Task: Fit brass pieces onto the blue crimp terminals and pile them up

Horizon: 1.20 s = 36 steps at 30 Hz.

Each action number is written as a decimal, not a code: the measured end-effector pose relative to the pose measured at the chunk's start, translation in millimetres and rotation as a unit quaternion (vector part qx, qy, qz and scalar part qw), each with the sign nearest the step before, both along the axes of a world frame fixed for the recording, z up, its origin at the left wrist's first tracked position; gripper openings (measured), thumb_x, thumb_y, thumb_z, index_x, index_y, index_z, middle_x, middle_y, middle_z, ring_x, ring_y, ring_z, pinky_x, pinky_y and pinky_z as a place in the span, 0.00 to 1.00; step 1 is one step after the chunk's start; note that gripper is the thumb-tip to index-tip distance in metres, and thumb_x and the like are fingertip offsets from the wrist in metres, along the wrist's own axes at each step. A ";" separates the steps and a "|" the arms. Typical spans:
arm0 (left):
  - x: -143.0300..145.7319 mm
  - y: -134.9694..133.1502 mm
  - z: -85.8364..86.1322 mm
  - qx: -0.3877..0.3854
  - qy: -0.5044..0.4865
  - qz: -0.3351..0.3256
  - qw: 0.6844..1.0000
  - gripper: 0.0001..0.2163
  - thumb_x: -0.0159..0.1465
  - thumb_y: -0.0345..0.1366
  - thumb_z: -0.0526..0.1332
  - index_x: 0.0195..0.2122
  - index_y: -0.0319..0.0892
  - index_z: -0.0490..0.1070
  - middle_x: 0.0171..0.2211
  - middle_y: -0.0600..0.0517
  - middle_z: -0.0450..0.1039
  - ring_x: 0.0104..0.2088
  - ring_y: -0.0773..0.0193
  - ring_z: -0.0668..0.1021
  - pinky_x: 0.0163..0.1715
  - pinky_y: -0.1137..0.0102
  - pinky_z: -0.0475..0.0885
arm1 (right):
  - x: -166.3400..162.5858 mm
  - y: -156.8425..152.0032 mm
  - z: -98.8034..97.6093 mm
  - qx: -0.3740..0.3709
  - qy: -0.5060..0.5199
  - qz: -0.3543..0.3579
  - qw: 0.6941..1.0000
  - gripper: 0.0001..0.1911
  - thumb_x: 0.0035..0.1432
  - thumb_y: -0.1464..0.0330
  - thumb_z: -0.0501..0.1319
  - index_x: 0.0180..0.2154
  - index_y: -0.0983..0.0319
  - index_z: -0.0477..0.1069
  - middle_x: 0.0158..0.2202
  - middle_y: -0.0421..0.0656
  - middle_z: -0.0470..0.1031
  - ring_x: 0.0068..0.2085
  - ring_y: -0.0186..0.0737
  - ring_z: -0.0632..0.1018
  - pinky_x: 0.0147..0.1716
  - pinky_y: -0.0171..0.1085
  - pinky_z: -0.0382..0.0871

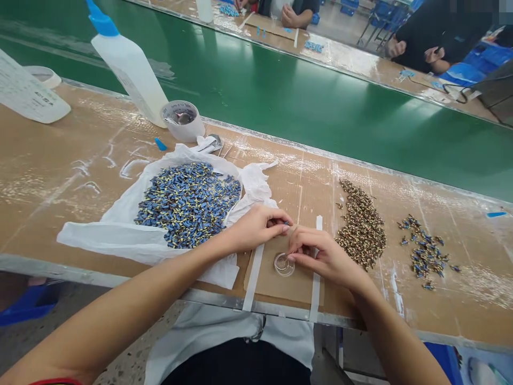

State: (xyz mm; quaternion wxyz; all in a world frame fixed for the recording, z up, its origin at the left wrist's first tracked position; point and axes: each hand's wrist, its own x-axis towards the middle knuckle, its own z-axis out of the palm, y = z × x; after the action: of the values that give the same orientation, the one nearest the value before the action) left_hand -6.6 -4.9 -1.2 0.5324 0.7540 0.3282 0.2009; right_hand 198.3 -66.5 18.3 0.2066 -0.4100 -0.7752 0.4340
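The bottle [32, 91] at the far left of the worktop [52, 176] bears handwriting, tilted and too unclear to read with certainty. The blue-capped bottle [130, 75] to its right has faint marks you cannot make out, and the tape roll [188, 130] beside that shows small print inside, also unreadable.

Your left hand [260, 227] has its thumb and forefinger pinched together on a tiny blue part [286, 224], just right of the blue pile [188, 206] on its white sheet [120, 206]. Your right hand [323, 254] is close beside it, its thumb and forefinger nearly meeting at the rim of the clear dish [284, 267]; you cannot tell whether anything is between those fingers. To the right of that hand lies a brassy pile [360, 224], and farther right a smaller mixed pile [428, 254].
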 end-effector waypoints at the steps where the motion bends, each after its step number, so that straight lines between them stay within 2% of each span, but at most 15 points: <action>1: 0.1 -0.1 0.2 0.003 0.001 -0.002 1.000 0.10 0.63 0.32 0.58 0.42 0.38 0.77 0.33 0.49 0.78 0.33 0.65 0.76 0.34 0.71 0.68 | 0.6 -0.2 0.6 0.002 0.003 0.004 1.000 0.09 0.63 0.64 0.60 0.31 0.61 0.72 0.33 0.43 0.73 0.35 0.37 0.73 0.34 0.36 0.68; 8: 2.7 -2.4 -2.3 0.026 -0.003 0.006 1.000 0.10 0.63 0.31 0.58 0.41 0.37 0.77 0.30 0.51 0.77 0.29 0.67 0.74 0.31 0.73 0.66 | -0.7 -0.4 2.8 -0.002 0.023 0.033 0.999 0.08 0.62 0.66 0.61 0.31 0.60 0.72 0.35 0.43 0.74 0.40 0.39 0.74 0.42 0.41 0.69; 11: 3.2 -3.2 -2.7 0.024 -0.002 0.013 1.000 0.10 0.63 0.32 0.58 0.41 0.37 0.78 0.28 0.51 0.77 0.28 0.67 0.73 0.29 0.73 0.65 | 0.8 -0.2 2.7 -0.031 0.045 -0.001 0.998 0.07 0.62 0.64 0.61 0.32 0.60 0.72 0.35 0.43 0.74 0.37 0.37 0.74 0.38 0.38 0.69; 16: 5.7 -5.6 -2.9 0.044 0.010 0.024 0.999 0.10 0.63 0.31 0.59 0.42 0.38 0.78 0.31 0.50 0.79 0.30 0.66 0.75 0.31 0.72 0.67 | 7.6 -1.3 2.5 -0.064 0.157 -0.080 0.982 0.06 0.60 0.66 0.63 0.33 0.60 0.72 0.33 0.42 0.75 0.36 0.38 0.76 0.37 0.38 0.71; 20: 8.0 -7.1 -5.5 0.062 0.019 0.016 0.998 0.11 0.63 0.31 0.59 0.44 0.39 0.78 0.35 0.49 0.80 0.32 0.64 0.77 0.33 0.72 0.68 | 9.9 -1.2 0.9 -0.010 0.202 -0.191 0.960 0.04 0.59 0.67 0.64 0.34 0.61 0.72 0.33 0.43 0.77 0.35 0.38 0.78 0.33 0.37 0.73; 24: 8.3 -7.1 -6.9 0.058 0.024 0.001 0.998 0.12 0.63 0.31 0.59 0.45 0.39 0.78 0.36 0.47 0.81 0.34 0.62 0.78 0.36 0.71 0.70 | 7.5 -0.2 -2.3 0.082 0.184 -0.284 0.937 0.02 0.59 0.68 0.64 0.34 0.60 0.73 0.34 0.44 0.78 0.36 0.39 0.79 0.36 0.39 0.73; 27: 8.1 -6.8 -6.0 0.058 0.029 -0.002 0.998 0.11 0.63 0.31 0.58 0.44 0.37 0.78 0.36 0.46 0.81 0.34 0.62 0.79 0.37 0.70 0.70 | 5.8 0.1 -4.6 0.109 0.157 -0.298 0.935 0.02 0.59 0.68 0.64 0.33 0.60 0.74 0.34 0.44 0.78 0.37 0.41 0.79 0.37 0.40 0.73; 36: 8.7 -6.7 -3.5 0.053 0.027 0.006 0.998 0.11 0.63 0.32 0.59 0.44 0.39 0.78 0.34 0.49 0.80 0.33 0.63 0.78 0.34 0.72 0.69 | 6.6 1.3 -8.9 0.118 0.130 -0.304 0.936 0.04 0.59 0.66 0.64 0.33 0.60 0.73 0.34 0.44 0.79 0.35 0.41 0.80 0.36 0.40 0.74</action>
State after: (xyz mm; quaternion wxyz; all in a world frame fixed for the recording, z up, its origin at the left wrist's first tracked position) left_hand 2.1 -11.6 -4.7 0.4818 0.7839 0.3360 0.2010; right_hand 204.9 -65.2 9.4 0.4748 -0.5385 -0.6254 0.3057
